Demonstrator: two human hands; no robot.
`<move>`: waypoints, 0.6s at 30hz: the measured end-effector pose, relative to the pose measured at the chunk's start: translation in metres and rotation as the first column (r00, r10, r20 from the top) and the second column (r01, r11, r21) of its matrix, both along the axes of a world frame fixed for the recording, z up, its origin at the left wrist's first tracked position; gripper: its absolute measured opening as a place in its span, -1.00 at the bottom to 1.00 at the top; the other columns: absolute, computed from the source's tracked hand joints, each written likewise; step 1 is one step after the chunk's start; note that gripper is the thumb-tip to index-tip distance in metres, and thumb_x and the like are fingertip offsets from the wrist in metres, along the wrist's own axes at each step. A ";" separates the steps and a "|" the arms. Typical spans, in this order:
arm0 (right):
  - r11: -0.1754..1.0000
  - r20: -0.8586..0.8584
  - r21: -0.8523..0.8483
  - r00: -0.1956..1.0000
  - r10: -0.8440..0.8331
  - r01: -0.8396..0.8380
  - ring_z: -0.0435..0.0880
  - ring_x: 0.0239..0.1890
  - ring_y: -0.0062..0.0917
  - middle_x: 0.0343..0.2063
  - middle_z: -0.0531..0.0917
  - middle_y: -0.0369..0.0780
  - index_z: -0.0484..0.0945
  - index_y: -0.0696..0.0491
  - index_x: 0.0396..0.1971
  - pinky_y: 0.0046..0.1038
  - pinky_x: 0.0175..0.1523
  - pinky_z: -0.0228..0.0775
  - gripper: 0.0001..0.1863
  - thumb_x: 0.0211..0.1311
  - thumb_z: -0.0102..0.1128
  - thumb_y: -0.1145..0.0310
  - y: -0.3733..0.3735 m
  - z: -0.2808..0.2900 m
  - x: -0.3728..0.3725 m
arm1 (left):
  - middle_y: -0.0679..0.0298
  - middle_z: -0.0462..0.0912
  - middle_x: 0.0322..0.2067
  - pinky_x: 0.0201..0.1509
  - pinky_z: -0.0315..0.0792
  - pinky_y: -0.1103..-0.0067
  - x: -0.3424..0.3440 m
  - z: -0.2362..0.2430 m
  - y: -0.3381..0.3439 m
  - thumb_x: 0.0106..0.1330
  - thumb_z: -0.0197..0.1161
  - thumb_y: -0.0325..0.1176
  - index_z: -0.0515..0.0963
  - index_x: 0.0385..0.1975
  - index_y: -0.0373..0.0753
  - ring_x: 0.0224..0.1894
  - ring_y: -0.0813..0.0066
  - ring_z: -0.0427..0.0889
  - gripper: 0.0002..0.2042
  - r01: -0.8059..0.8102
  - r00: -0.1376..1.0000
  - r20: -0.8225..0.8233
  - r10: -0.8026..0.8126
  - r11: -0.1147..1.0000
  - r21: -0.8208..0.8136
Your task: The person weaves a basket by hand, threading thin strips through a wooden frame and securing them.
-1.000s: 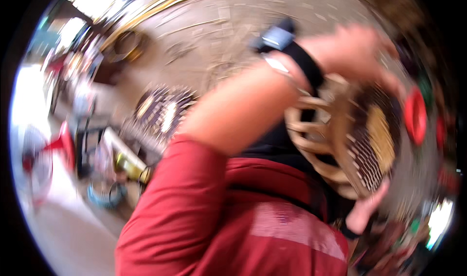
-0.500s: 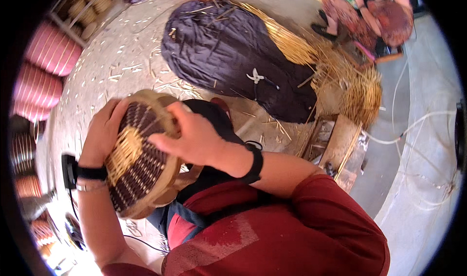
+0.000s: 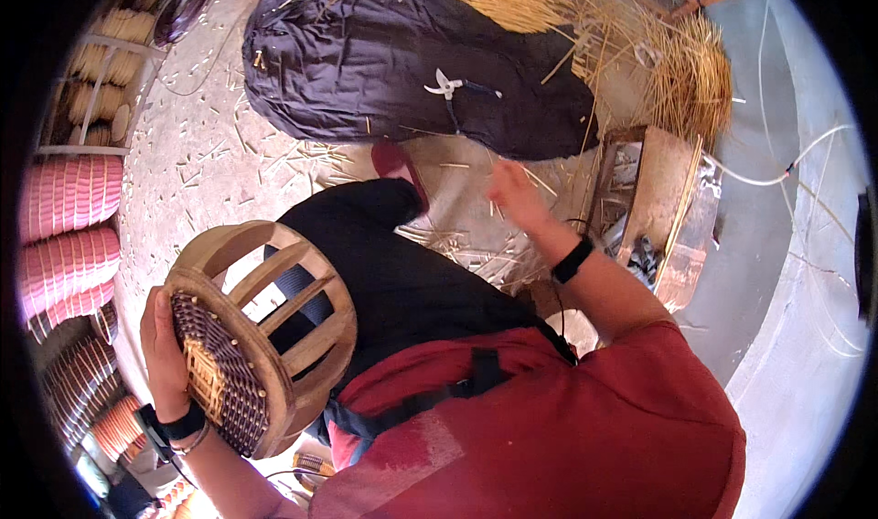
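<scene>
My left hand (image 3: 165,359) holds a slatted round wooden frame (image 3: 265,322) tilted against my lap. Its palm and fingers press along the frame's left side. A woven panel (image 3: 229,368), dark brown with a yellow middle, covers the frame's near-left face. Pale pegs or stake ends dot the panel's rim. Off to the right, my right hand (image 3: 519,197) is out over the floor, apart from the frame, between my knee and a wooden box (image 3: 663,181). Motion blurs its fingers, so I cannot make out whether it holds anything. Pruning shears (image 3: 448,85) lie on a dark cloth.
The dark cloth (image 3: 357,53) covers bundled straw-coloured rods (image 3: 508,2) ahead. More loose rods (image 3: 695,85) stand at the far right. Pink stacked woven pieces (image 3: 69,199) and a shelf rack (image 3: 114,71) line the left. Cut scraps litter the floor; a pale hose (image 3: 777,176) hangs at right.
My right hand has let go of the woven frame and moved away to the right. The frame has turned, showing its open slatted side. The view has shifted too.
</scene>
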State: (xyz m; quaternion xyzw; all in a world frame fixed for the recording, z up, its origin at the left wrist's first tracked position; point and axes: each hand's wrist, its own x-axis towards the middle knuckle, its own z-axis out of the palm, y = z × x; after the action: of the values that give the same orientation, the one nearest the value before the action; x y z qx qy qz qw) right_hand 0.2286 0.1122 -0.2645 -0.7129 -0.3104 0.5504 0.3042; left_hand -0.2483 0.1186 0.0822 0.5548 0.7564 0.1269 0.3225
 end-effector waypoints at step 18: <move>0.570 0.196 -0.455 0.548 0.813 -0.684 0.82 -0.05 0.08 -0.11 0.81 0.10 0.79 0.13 -0.26 0.03 0.08 0.68 -0.60 0.27 0.23 0.07 -0.267 -0.018 0.199 | 0.15 0.63 0.11 0.25 0.48 0.44 0.052 0.019 0.046 0.76 -0.05 0.14 0.52 0.30 -0.45 0.08 0.40 0.59 -0.36 -0.063 0.992 0.104 0.067 0.997 -0.044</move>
State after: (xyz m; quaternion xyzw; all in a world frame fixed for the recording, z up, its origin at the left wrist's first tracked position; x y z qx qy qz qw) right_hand 0.4272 -0.1549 -0.2821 -0.6397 -0.5458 0.5187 -0.1542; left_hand -0.1965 0.1649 0.1009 0.5157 0.7584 0.1509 0.3691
